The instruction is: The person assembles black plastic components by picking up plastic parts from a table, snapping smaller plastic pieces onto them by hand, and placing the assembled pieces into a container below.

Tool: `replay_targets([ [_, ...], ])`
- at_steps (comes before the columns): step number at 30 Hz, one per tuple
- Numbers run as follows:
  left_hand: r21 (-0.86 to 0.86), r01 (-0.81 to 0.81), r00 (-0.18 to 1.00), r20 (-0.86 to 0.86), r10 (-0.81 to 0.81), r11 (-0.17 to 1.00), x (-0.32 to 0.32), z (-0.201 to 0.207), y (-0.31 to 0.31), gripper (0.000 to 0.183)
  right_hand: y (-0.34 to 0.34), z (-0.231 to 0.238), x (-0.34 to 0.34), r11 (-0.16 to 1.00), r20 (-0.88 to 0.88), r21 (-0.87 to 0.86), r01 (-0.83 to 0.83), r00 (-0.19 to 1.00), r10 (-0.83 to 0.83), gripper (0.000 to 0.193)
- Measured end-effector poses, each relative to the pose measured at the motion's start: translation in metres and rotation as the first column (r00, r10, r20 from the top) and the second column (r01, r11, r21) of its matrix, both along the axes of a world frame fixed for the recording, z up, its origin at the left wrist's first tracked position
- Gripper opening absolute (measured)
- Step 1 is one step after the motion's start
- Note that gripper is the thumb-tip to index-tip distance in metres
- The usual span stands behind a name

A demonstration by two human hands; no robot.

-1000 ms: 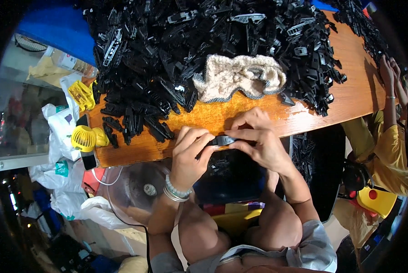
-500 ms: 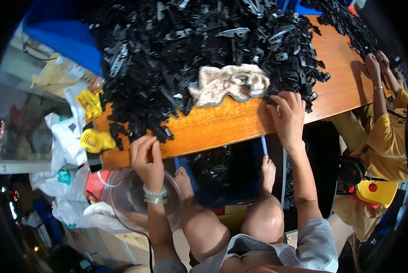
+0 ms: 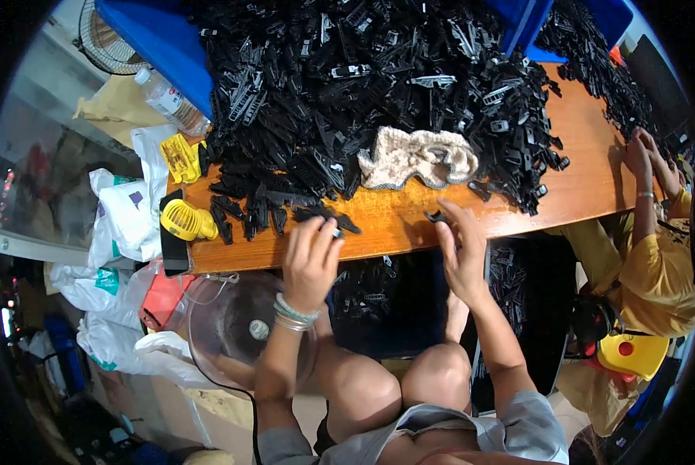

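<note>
A big heap of black plastic parts covers much of the wooden table. My left hand is at the table's front edge, its fingertips pinched on a small dark part; the fingers hide most of it. Beside those fingers, loose black parts lie on the wood. My right hand holds a small black plastic part between thumb and forefinger above the front edge. A crumpled cream knitted cloth rests against the heap, beyond my right hand.
A small yellow fan, a phone and a yellow packet are at the table's left end. Below stand a clear tub and a dark bin. On the right, a co-worker in a yellow top handles parts.
My left hand has moved right along the table edge. My right hand has come away from the heap, left and toward me, with a black part now showing in its fingers.
</note>
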State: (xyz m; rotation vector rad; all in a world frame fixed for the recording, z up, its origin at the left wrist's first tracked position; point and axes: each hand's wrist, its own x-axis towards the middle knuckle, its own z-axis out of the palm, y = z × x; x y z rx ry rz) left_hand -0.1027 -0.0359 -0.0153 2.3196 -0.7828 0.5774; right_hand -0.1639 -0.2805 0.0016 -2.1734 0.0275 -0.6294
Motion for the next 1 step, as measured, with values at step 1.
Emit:
replay_targets([
  [1, -0.048, 0.011, 0.999, 0.034, -0.010, 0.999, -0.0038, -0.0092, -0.0037, 0.033, 0.0029, -0.0064, -0.0017, 0.996, -0.017, 0.084, 0.030, 0.999, -0.028, 0.031],
])
